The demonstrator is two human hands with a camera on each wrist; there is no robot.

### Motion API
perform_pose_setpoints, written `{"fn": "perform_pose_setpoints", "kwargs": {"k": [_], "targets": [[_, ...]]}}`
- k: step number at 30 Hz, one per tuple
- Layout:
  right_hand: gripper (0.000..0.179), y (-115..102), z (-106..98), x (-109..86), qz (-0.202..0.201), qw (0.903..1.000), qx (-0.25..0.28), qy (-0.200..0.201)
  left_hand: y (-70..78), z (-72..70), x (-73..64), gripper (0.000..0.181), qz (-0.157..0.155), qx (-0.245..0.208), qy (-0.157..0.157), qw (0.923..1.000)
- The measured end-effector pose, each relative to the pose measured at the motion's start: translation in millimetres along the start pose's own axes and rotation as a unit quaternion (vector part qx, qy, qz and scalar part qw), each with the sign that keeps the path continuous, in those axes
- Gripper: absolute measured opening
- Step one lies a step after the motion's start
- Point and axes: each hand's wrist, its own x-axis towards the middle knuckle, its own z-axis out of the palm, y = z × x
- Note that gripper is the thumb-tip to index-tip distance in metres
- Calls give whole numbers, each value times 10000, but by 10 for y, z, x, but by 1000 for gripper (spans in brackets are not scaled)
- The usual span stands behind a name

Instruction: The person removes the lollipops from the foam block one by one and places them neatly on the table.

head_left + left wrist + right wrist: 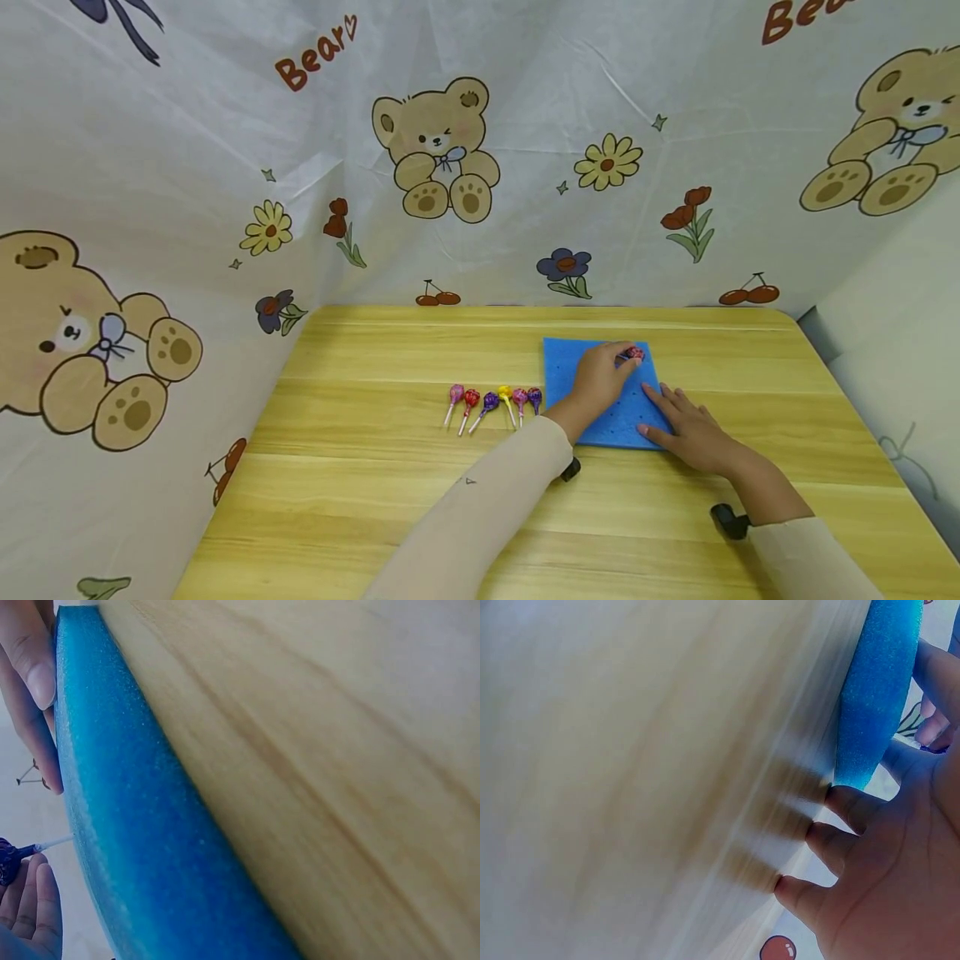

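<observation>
A blue foam block (558, 375) lies flat on the table, with small dark holes in its top. Above its far right part, my left hand (600, 379) pinches a lollipop (635, 353) in a reddish-purple wrapper. Seen from the left wrist, the lollipop (10, 859) has its white stick meeting the foam's surface; how deep it goes cannot be told. My right hand (693, 433) is spread at the block's right edge, thumb and index finger on the foam. In the right wrist view the other fingertips of the right hand (900, 847) touch the table.
Left of the block, several wrapped lollipops lie in a row, among them a red one (471, 398) and a yellow one (506, 393). The wooden table (360, 500) ends at a bear-print cloth (517, 275) behind.
</observation>
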Motion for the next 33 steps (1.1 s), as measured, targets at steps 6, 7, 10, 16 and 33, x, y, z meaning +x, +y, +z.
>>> {"fn": "perform_pose_setpoints", "kwargs": {"k": [6,7,10,16,33], "targets": [[80,-1,11,10,23,10000,-34,-3,26,-30,-10,40,82,-60,128,9999],[80,-2,13,12,28,10000,-40,-6,31,-37,-12,40,94,-99,157,9998],[79,-7,15,15,41,10000,-25,-10,45,-59,-18,40,144,-226,244,9993],[79,-12,8,14,26,10000,1,5,62,-85,-25,39,145,-362,334,9987],[81,-28,11,-10,73,10000,6,2,-53,-204,-173,36,131,-1631,615,9846]]}}
